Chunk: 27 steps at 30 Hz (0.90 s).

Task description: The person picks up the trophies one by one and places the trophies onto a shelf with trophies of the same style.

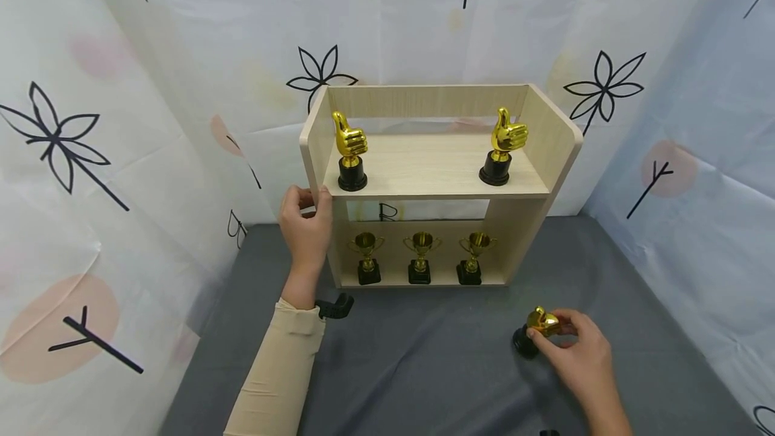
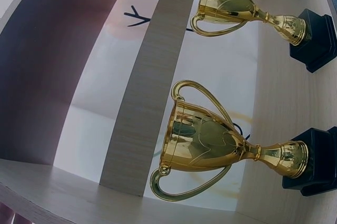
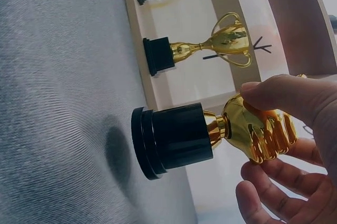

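Between thumb and fingers, my right hand (image 1: 578, 348) pinches the gold fist of a thumbs-up trophy (image 3: 174, 134). Its round black base tilts over the grey cloth, and a shadow falls close beside it. My left hand (image 1: 307, 227) grips the left side panel of the wooden shelf (image 1: 424, 184), thumb at the front edge. On the upper board stand two more thumbs-up trophies, a left one (image 1: 351, 150) and a right one (image 1: 502, 147). Three gold cup trophies line the lower board: left (image 1: 366, 258), middle (image 1: 420, 258) and right (image 1: 472, 258). The left wrist view shows a cup (image 2: 205, 137) up close.
Grey cloth (image 1: 418, 355) covers the table under and before the shelf. White patterned fabric (image 1: 200, 52) hangs behind and on both sides. A black strap piece (image 1: 335, 306) sticks out at the left wrist. A small dark object (image 1: 549, 432) shows at the bottom edge.
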Tool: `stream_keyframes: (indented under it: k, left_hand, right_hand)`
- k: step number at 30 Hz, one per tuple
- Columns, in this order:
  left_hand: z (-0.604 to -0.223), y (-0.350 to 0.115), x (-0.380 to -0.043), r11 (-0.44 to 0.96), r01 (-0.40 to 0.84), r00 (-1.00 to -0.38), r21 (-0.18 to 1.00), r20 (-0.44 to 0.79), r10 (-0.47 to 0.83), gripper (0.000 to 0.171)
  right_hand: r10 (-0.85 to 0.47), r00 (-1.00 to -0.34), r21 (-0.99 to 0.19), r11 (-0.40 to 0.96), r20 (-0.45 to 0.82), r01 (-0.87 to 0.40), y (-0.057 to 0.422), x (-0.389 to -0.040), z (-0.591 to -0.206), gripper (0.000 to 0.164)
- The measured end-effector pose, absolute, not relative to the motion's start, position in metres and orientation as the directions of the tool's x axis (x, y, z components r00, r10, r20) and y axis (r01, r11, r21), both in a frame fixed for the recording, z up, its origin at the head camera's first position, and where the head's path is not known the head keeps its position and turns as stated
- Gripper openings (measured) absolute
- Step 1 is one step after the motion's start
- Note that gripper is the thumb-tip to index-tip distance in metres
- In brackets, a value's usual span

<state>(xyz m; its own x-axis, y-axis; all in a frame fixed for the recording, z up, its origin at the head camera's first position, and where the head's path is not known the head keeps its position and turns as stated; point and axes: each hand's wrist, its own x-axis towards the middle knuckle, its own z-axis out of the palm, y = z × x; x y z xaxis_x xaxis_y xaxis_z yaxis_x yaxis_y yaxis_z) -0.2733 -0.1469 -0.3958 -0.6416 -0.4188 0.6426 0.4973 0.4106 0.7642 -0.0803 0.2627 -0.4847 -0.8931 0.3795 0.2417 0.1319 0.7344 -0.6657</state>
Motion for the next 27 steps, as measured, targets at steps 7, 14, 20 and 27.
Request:
stream_keyframes:
  k: [7,14,20,27]
  left_hand:
    - [-0.395,-0.146,-0.273,0.412,0.492,-0.644,0.767,0.639,-0.42,0.033]
    - [-0.395,-0.146,-0.273,0.412,0.495,-0.641,0.765,0.642,-0.421,0.033]
    - [-0.395,-0.146,-0.274,0.413,0.493,-0.636,0.766,0.641,-0.429,0.032]
    - [-0.396,-0.146,-0.275,0.412,0.497,-0.633,0.763,0.644,-0.43,0.033]
  right_hand:
    - [0.383,-0.882,-0.663,0.739,0.273,0.116,0.261,-0.084,-0.479,0.049]
    - [0.381,-0.887,-0.652,0.747,0.261,0.129,0.257,-0.085,-0.472,0.05]
    - [0.378,-0.885,-0.659,0.744,0.272,0.115,0.254,-0.087,-0.465,0.049]
    - [0.368,-0.882,-0.669,0.738,0.294,0.085,0.25,-0.094,-0.457,0.047]
